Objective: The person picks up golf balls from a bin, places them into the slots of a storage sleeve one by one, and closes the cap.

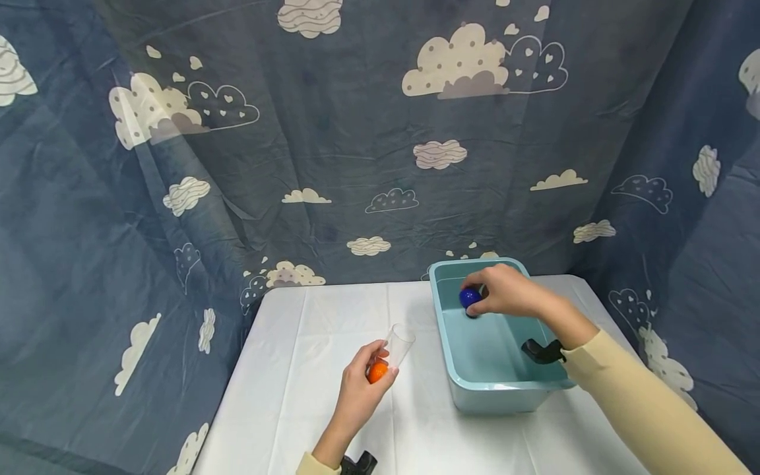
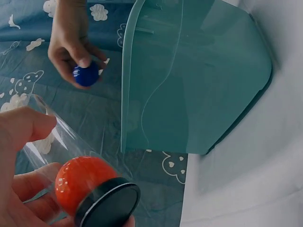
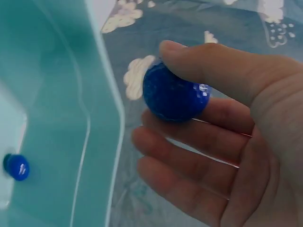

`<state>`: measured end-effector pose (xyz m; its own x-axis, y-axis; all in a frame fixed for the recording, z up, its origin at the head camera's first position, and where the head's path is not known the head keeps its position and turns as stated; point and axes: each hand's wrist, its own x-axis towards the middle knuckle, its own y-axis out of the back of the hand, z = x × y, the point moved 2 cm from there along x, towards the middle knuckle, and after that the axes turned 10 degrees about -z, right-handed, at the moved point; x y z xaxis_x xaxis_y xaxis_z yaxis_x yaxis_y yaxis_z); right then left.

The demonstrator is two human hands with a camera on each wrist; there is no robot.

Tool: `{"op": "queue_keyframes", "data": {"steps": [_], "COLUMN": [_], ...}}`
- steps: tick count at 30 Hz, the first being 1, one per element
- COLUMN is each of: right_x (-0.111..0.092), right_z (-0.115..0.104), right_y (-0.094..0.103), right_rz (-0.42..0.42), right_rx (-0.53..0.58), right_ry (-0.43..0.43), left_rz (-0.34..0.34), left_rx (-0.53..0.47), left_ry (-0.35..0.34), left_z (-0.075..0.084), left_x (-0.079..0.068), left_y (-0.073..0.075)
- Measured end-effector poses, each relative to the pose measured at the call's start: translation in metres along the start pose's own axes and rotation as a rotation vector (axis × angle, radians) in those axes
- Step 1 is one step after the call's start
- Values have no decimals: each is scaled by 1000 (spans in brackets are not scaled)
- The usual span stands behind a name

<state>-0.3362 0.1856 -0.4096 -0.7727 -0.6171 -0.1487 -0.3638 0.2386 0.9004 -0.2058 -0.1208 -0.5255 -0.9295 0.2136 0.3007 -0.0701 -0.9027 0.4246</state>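
Observation:
My left hand grips a clear plastic tube, tilted above the table. Inside its lower end sits an orange ball, against a black cap. Over the teal bin, my right hand pinches a dark blue ball between thumb and fingers. That ball is higher than the bin's rim in the left wrist view. A second, small-looking blue ball lies inside the bin in the right wrist view; in the head view the hand and held ball mostly hide that spot.
The bin stands on the right part of a table with a white cover. Dark blue cloth printed with clouds hangs behind the table and at both sides. Each wrist wears a black mount, such as the right one.

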Motion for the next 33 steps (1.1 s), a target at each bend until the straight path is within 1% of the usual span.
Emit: {"op": "queue_keyframes", "data": {"steps": [6,11,15,16,18,22,27,31,33], "right_x": [-7,-9,-8,-7,-6,-2,1,2,2], "right_z": [-20,-39,-49,-51,-54,-58,-62,-65,-67], "right_y": [3,-1,-8,-11,-16,-28,-38,-43,-44], "right_rz": [84,108,98,93,79,50,21,3,-4], "right_rx": [71,149,212,224,250,275,297,314,319], "right_ry": [70,133,181,194,215,240,248,261,267], "left_rz": [14,45,52,48,46,48,41,26,20], "left_rx": [-32,-65,-60,-58,-45,-31,-41,-49,-44], "left_ry": [5,-7,-26,-42,-56,-79,-75,-58,-62], "left_z": [2,8,10,6,7,8,10,11,11], "left_x": [2,1,2,2,1,1,0,-2,-2], "left_y": [1,2,2,2,2,1,1,0,0]}}
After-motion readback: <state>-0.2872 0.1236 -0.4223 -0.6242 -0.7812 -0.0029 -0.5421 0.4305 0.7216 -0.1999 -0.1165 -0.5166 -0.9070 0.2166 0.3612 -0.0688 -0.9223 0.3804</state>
